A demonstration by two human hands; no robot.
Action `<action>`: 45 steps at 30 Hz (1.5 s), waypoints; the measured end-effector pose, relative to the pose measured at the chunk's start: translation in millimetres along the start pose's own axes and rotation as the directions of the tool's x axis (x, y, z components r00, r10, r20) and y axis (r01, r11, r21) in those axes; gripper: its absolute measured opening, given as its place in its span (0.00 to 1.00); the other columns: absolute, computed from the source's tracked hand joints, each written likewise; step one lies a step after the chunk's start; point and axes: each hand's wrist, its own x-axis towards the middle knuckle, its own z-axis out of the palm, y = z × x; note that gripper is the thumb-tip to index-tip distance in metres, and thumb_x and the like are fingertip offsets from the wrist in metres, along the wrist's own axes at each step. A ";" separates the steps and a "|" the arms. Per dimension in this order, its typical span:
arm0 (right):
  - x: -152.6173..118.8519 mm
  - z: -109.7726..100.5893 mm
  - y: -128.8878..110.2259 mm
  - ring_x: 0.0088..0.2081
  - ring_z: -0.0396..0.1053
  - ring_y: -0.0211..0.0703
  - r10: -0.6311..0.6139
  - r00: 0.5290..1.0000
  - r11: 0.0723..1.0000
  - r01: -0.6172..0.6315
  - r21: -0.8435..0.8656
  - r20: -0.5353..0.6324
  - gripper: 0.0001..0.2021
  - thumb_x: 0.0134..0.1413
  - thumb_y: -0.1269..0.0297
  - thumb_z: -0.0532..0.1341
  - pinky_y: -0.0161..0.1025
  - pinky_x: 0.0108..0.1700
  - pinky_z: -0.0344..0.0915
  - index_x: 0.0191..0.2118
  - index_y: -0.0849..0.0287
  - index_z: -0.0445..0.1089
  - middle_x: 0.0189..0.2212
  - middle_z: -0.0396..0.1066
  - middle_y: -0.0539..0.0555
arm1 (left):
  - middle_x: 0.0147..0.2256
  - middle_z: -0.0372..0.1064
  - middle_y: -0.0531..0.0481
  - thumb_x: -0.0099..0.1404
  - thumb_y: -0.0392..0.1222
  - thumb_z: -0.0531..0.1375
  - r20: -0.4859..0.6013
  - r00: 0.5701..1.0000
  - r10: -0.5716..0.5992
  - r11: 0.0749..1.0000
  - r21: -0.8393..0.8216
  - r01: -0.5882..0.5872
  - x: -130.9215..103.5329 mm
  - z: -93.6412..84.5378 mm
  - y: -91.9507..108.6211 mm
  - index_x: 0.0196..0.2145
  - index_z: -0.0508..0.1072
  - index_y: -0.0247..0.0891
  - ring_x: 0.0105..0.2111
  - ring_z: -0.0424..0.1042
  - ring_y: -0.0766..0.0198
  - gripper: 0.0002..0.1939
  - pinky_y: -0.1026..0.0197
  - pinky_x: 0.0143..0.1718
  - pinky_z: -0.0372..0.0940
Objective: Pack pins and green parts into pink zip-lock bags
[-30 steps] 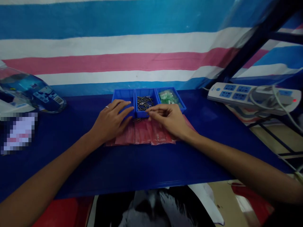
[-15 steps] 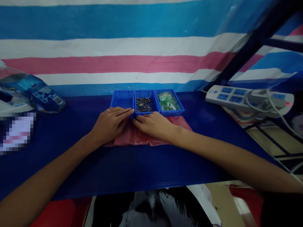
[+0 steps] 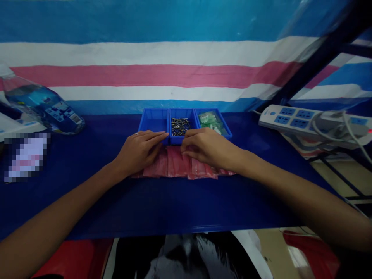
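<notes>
Several pink plastic bags lie overlapping in a row on the blue table. My left hand rests over the left end of the row, its fingers stretched out towards the front of the left blue bin. Over the middle of the row is my right hand, fingers curled and thumb drawn in, with the tips at the bags. Whether anything is between those fingertips is hidden. Behind it stand a blue bin of screws and a blue bin holding small green-and-clear packets.
A power strip with plugged-in cables sits at the right table edge. To the left lies a clear bottle with a blue label. A striped plastic sheet hangs behind the table.
My right hand has shifted right and lifted away from my left hand, uncovering more of the pink bags. My left hand stays nearly in place. The view has moved slightly.
</notes>
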 end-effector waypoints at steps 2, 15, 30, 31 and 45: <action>-2.2 -5.4 2.8 0.28 0.67 0.38 0.069 0.997 0.985 -0.061 0.158 -0.042 0.04 0.54 0.72 0.64 0.38 0.33 0.59 0.31 0.59 0.76 0.27 0.74 0.51 | 0.53 0.73 0.47 0.72 0.40 0.53 -0.008 1.000 0.011 1.000 0.020 -0.011 0.1 -0.1 -0.2 0.57 0.70 0.41 0.47 0.76 0.56 0.18 0.52 0.47 0.71; -1.9 20.7 -7.0 0.39 0.70 0.43 -0.132 0.976 0.978 0.100 -0.182 -0.176 0.15 0.65 0.73 0.53 0.40 0.38 0.65 0.52 0.58 0.71 0.48 0.72 0.58 | 0.53 0.73 0.47 0.72 0.41 0.53 -0.013 1.000 0.027 0.998 0.056 -0.027 -0.8 -0.8 2.1 0.56 0.71 0.40 0.47 0.76 0.56 0.17 0.52 0.48 0.71; 12.6 43.6 0.5 0.41 0.68 0.46 -0.306 0.949 0.852 0.310 -0.422 0.078 0.11 0.67 0.74 0.50 0.42 0.37 0.64 0.43 0.67 0.71 0.40 0.72 0.61 | 0.53 0.73 0.46 0.71 0.38 0.54 -0.021 0.998 0.051 0.997 0.055 -0.049 -1.4 -1.2 0.8 0.56 0.70 0.39 0.48 0.75 0.55 0.18 0.50 0.49 0.71; 12.8 40.3 0.4 0.40 0.69 0.45 -0.285 0.957 0.882 0.287 -0.375 0.062 0.11 0.67 0.74 0.51 0.41 0.37 0.64 0.43 0.67 0.71 0.40 0.73 0.60 | 0.53 0.73 0.46 0.71 0.38 0.54 -0.021 0.998 0.051 0.997 0.059 -0.050 -1.3 -1.6 0.9 0.56 0.71 0.39 0.48 0.75 0.55 0.18 0.50 0.48 0.71; 9.7 -13.4 20.2 0.29 0.73 0.38 0.392 0.810 0.780 -0.042 0.624 -0.436 0.10 0.55 0.69 0.61 0.34 0.23 0.64 0.43 0.60 0.72 0.40 0.77 0.56 | 0.52 0.74 0.47 0.70 0.39 0.55 -0.019 0.998 0.052 0.993 0.105 -0.050 0.1 -1.8 2.8 0.55 0.72 0.39 0.45 0.76 0.56 0.17 0.52 0.46 0.71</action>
